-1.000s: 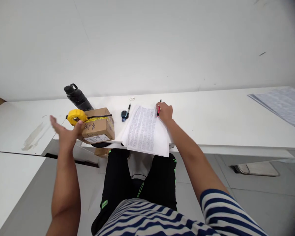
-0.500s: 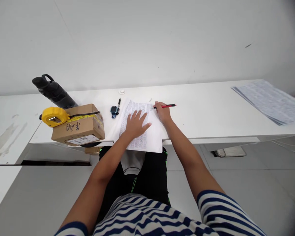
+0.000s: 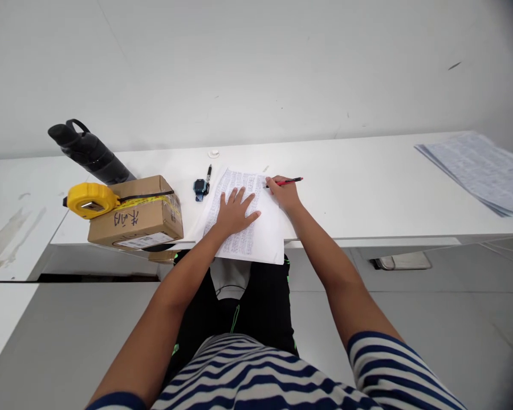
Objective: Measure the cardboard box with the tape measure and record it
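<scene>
A sheet of paper [image 3: 267,239] covered with dense small writing lies on the white desk, its near end jutting past the front edge. My left hand [image 3: 236,212] rests flat on it with the fingers spread. At the sheet's upper right, my right hand [image 3: 284,195] is closed around a red and black pen [image 3: 291,181], whose tip points left at the paper. Whether the tip touches the page is too small to tell. A dark smartwatch [image 3: 200,188] and a second pen [image 3: 209,172] lie just left of the paper.
To the left stands a cardboard box [image 3: 137,219] with a yellow tape measure [image 3: 92,199] on top. Behind it leans a black bottle [image 3: 94,154]. Several printed sheets [image 3: 483,168] lie on the desk [image 3: 359,188] at the far right. A wall rises behind.
The view has shifted slightly. The pen in my right hand has tilted a little, its back end now pointing more away from me. My left hand stays flat on the paper.
</scene>
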Tool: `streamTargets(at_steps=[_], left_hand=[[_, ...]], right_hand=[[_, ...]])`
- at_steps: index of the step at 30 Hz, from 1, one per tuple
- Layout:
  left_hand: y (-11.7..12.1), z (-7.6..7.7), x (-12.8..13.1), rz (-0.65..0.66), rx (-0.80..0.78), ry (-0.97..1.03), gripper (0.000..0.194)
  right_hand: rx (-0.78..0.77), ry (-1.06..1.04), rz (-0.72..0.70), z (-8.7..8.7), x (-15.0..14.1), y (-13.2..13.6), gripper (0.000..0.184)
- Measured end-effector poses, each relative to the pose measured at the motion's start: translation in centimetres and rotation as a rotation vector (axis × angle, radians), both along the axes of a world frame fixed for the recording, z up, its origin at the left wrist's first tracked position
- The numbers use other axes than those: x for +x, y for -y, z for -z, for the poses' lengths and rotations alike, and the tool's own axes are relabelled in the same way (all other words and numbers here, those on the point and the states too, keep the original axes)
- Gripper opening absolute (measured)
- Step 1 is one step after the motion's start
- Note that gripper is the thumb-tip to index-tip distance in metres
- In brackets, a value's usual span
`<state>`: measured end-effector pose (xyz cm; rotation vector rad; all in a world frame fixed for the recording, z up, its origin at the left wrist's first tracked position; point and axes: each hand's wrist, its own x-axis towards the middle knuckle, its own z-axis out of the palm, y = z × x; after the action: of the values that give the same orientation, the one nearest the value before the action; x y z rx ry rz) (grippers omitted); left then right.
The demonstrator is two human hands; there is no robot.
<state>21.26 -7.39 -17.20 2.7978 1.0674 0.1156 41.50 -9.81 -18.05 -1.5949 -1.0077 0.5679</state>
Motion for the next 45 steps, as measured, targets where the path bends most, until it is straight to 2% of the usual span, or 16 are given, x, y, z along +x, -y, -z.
streamTargets(at_steps=[10,14,19,28,32,41,45], left_hand=[[-0.02,-0.03,-0.03,0.002,-0.015,0.013,0.071],[0.01,-0.20,-0.01,-0.002,-0.022,0.010,0.071],[0.01,-0.19,-0.04,0.001,-0.031,0.006,0.071],[0.07,-0.24,0.00,-0.004,-0.025,0.011,0.070],[0.08,-0.31,0.00,-0.003,-0.022,0.014,0.070],[0.14,-0.47,0.04,-0.009,-0.038,0.016,0.070],[0.13,-0.43,0.02,-0.005,-0.042,0.024,0.071]], right_hand=[[-0.022,-0.014,-0.008,-0.55,-0.31,0.27,0.034],[-0.014,-0.025,0.050,-0.57,-0.38,0.23,0.036],[-0.020,-0.008,0.004,-0.49,-0.30,0.32,0.036],[0.002,-0.023,0.059,-0.97,-0.55,0.53,0.034],[-0.046,-0.048,0.055,-0.77,-0.47,0.49,0.028],[-0.006,-0.006,0.066,-0.36,-0.29,0.34,0.035],[-0.015,-0.004,0.082,-0.37,-0.25,0.30,0.031]])
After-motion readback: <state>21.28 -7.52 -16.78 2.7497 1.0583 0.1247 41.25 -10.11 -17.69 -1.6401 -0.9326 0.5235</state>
